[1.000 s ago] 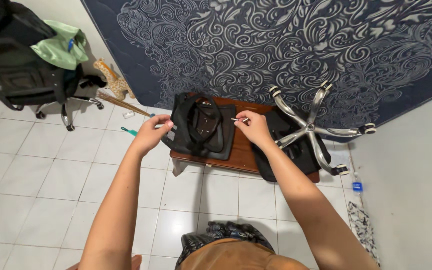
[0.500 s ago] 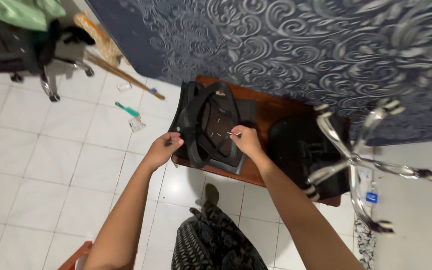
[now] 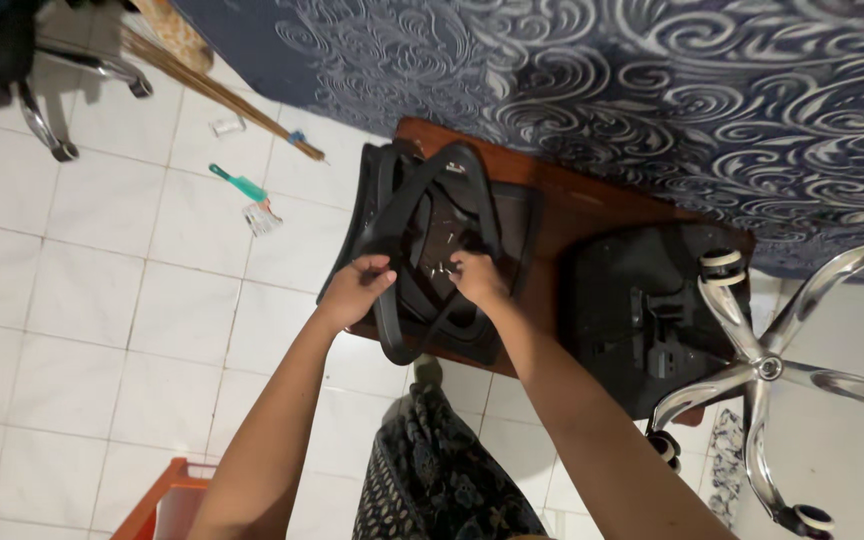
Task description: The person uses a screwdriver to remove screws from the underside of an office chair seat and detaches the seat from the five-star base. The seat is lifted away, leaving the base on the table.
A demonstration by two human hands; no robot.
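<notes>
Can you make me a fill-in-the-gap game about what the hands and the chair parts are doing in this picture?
1. The left hand grips the curved black ____ of the chair back.
2. The chair back lies on a brown ____.
3. The upturned seat carries a shiny base with ____ legs.
4. A green brush lies on the white ____.

Missing words: armrest; table; five; floor
</notes>
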